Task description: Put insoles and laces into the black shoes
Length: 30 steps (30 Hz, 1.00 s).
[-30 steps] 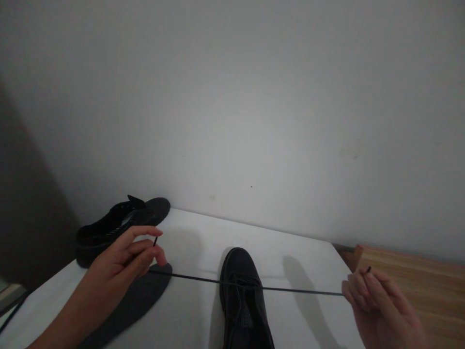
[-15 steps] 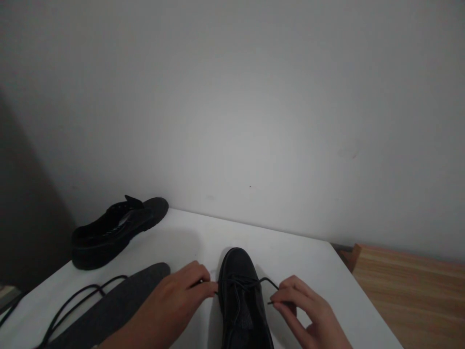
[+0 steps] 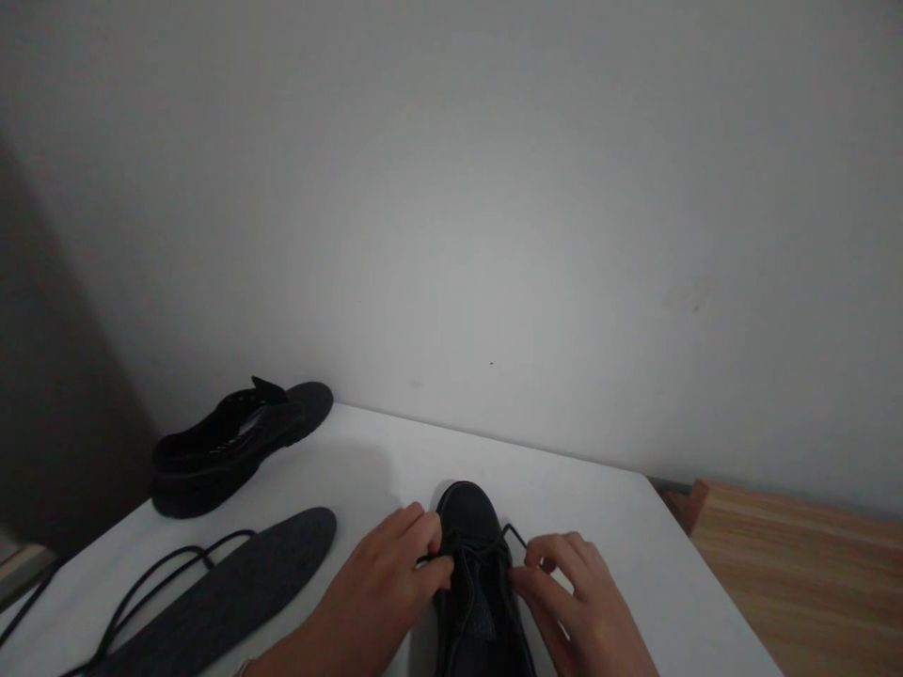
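Observation:
A black shoe [image 3: 471, 564] stands at the near middle of the white table [image 3: 564, 498], toe pointing away from me. My left hand [image 3: 385, 588] rests against its left side, fingers pinched on the black lace [image 3: 432, 558] near the eyelets. On the shoe's right side my right hand [image 3: 575, 602] curls its fingers round the other lace end [image 3: 516, 538], which loops up beside the toe. Both hands are close together over the lacing.
A second black shoe [image 3: 236, 444] lies at the far left corner of the table. A dark grey insole [image 3: 232, 588] and a loose black lace [image 3: 151, 578] lie near left. A grey wall rises behind. A wooden surface [image 3: 804, 574] lies to the right.
A second ago my hands were spread wide, holding the lace taut across the shoe. They have since come together at the shoe and now sit slightly closer over the lacing.

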Tool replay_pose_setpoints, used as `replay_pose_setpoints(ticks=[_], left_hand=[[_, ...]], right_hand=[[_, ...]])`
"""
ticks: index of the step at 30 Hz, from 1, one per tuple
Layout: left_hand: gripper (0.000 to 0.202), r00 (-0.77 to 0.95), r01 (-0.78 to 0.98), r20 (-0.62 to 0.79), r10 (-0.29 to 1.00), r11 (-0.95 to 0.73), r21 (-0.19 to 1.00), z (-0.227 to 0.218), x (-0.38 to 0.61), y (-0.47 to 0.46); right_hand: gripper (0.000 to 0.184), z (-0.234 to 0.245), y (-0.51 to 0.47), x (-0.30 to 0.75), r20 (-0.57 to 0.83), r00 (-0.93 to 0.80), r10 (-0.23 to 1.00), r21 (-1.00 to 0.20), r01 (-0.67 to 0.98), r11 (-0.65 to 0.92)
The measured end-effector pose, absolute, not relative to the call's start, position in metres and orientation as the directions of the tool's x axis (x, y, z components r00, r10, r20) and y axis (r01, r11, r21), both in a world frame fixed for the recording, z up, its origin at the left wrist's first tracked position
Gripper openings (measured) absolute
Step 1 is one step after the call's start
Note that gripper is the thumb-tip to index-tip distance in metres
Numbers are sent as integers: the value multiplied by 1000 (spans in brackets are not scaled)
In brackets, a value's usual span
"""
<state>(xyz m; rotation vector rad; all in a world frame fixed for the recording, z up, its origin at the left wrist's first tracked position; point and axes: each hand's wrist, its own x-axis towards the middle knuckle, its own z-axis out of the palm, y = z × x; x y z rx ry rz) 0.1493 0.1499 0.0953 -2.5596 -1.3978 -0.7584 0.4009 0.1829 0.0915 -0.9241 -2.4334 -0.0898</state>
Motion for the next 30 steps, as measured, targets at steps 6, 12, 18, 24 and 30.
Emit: replay_pose_setpoints(ticks=[6,12,18,24,30], left_hand=[[29,430,798,441,788,-560,224,109,152,146],[54,455,832,332,826,-527,171,113,156,140],[30,463,864,45,885,-462,201,134,174,140],[21,461,884,-80,884,-450,130,157,197,142],[21,446,890,-99,889,-452,-51,149,210,152]], right_hand=[[33,88,181,401,406,-647,646,-323,560,763],[39,93,175,396,366,-657,659,-290,592,752],[42,100,170,377,299,-724,621,12,654,756],[31,99,170,354,324,-713,622,163,690,705],[31,98,169,353,321,-698,640,134,703,699]])
